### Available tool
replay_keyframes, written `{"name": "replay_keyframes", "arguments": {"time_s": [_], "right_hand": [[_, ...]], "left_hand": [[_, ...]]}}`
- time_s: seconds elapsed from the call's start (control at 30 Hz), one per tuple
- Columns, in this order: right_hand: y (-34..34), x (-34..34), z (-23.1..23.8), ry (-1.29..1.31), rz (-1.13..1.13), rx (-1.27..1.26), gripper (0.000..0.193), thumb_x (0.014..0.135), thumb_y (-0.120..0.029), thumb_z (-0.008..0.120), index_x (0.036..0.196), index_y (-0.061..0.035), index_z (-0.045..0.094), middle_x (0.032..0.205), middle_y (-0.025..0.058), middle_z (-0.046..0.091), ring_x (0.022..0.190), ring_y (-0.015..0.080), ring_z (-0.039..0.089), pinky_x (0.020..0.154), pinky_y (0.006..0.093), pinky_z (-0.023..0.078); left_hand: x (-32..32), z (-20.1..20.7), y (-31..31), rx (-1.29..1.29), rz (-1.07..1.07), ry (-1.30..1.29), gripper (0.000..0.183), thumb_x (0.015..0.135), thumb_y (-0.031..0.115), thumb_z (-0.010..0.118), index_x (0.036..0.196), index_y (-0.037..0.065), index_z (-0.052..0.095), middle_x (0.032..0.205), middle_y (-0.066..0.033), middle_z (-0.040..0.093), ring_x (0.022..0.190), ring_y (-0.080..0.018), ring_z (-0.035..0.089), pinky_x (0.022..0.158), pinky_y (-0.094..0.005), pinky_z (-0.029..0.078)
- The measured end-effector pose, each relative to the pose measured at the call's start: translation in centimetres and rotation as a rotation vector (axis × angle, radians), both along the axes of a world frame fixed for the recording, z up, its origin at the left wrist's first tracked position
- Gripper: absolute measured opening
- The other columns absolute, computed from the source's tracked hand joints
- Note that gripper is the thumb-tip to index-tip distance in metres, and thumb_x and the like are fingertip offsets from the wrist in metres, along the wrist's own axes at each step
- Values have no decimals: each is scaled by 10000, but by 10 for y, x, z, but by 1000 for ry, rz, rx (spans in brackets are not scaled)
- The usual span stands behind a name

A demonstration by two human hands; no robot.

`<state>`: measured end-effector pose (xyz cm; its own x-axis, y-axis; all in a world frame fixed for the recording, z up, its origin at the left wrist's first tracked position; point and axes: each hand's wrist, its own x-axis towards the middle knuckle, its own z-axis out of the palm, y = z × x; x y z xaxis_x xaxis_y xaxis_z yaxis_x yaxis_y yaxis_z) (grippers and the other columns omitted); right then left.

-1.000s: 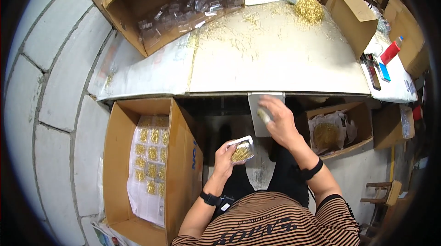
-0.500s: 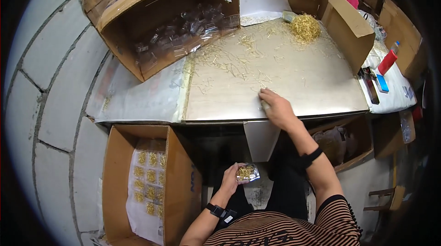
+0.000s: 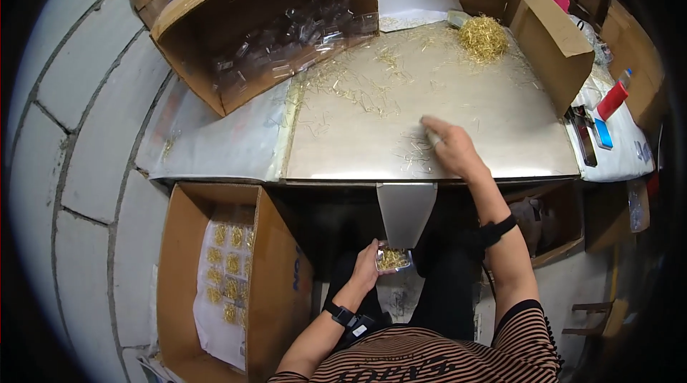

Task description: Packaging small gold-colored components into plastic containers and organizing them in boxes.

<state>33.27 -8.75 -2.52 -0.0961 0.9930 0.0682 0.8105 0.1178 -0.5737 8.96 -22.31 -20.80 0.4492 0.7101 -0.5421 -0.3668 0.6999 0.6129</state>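
My left hand [image 3: 367, 267] is closed around a small clear plastic box [image 3: 405, 268], below the table's front edge. Thin gold-coloured wire pieces [image 3: 393, 258] lie inside the box. Over the table my right hand [image 3: 458, 150] reaches in from the right, fingers stretched out and slightly blurred, with something pale near the thumb. Beside its fingers is a loose group of gold wire pieces [image 3: 415, 154]. A tapering grey chute [image 3: 406, 208] hangs from the table edge, its lower end just above the box.
Clear boxes fill a tipped cardboard carton [image 3: 222, 104] at the back left. A gold wire heap [image 3: 483, 38] sits at the far right of the metal tabletop [image 3: 494, 111]. Filled boxes line a lower-left carton [image 3: 279, 290]. A red bottle [image 3: 612, 100] and phone [image 3: 583, 140] lie right.
My right hand has moved right and slightly away from me; a group of wire pieces now lies near the front edge. My left hand has raised the box under the chute.
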Motion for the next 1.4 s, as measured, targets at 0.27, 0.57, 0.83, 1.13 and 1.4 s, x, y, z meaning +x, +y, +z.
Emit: {"name": "replay_keyframes", "arguments": {"time_s": [0.27, 0.57, 0.83, 1.13, 1.4], "right_hand": [[-45, -51, -35, -195, 110, 290, 429, 855, -111, 530, 1283, -97, 502, 1392, 132, 433, 1334, 310, 340, 1085, 427, 302], [-163, -41, -19, 220, 48, 268, 359, 742, 100, 554, 1075, -20, 611, 1136, 149, 614, 1096, 314, 581, 890, 370, 503], [-223, -39, -60, 360, -110, 21, 269, 765, 94, 549, 1010, 18, 627, 1019, 181, 639, 941, 343, 627, 811, 359, 506], [-197, -73, -78, 561, -145, -327, 286, 831, -131, 612, 1039, 64, 631, 1028, 207, 655, 933, 275, 654, 816, 340, 501], [-206, -84, -68, 584, -158, 94, 122, 768, 8, 653, 888, 7, 675, 1000, 132, 663, 974, 244, 631, 836, 320, 494]], "left_hand": [[16, -7, 5, -26, -25, -62, 447, 1016, 352, 280, 1246, 8, 449, 1092, -144, 625, 907, -255, 672, 668, -361, 603], [15, 8, 10, -27, -74, -125, 463, 1006, 383, 297, 1250, 24, 459, 1090, -137, 630, 882, -239, 678, 597, -332, 606], [-3, 8, -17, -74, -177, -35, 429, 977, 423, 404, 1138, 51, 543, 998, -120, 663, 777, -198, 689, 537, -308, 595], [-1, 59, -30, 59, -183, 15, 363, 964, 373, 468, 1044, 44, 600, 864, -66, 658, 678, -145, 670, 480, -275, 573], [-2, 80, -32, 63, -180, -46, 358, 988, 339, 420, 1081, 22, 559, 899, -85, 650, 711, -165, 672, 507, -290, 583]]}}
